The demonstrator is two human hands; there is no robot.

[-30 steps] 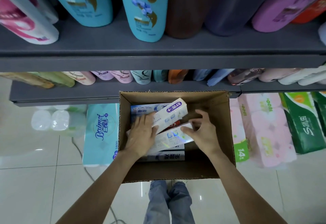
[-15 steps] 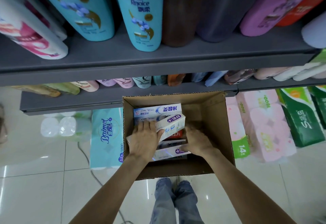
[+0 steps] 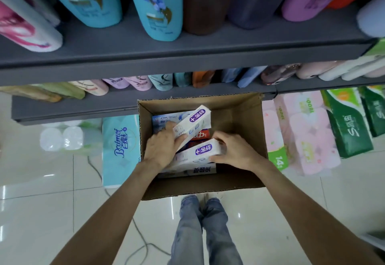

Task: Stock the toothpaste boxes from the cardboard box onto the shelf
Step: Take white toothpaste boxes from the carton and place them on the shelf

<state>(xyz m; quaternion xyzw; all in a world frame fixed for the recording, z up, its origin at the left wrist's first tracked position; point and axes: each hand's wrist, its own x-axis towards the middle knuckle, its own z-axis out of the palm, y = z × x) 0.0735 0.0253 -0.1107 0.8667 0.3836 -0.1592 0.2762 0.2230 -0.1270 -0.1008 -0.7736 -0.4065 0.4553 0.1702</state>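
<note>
1. Head view, looking down: an open cardboard box (image 3: 235,118) sits on the floor below a grey shelf (image 3: 187,60) of shampoo bottles (image 3: 154,4).
2. The left hand (image 3: 164,145) has its fingers curled around one white toothpaste box (image 3: 192,126), tilted up out of the carton.
3. The right hand (image 3: 235,153) pinches a second white toothpaste box (image 3: 198,153) by its end, thumb below, fingers above.
4. More toothpaste boxes lie flat underneath.
5. Advice: firm both grips before lifting, raise each straight up past the carton walls, and keep the labels facing outward.
</note>
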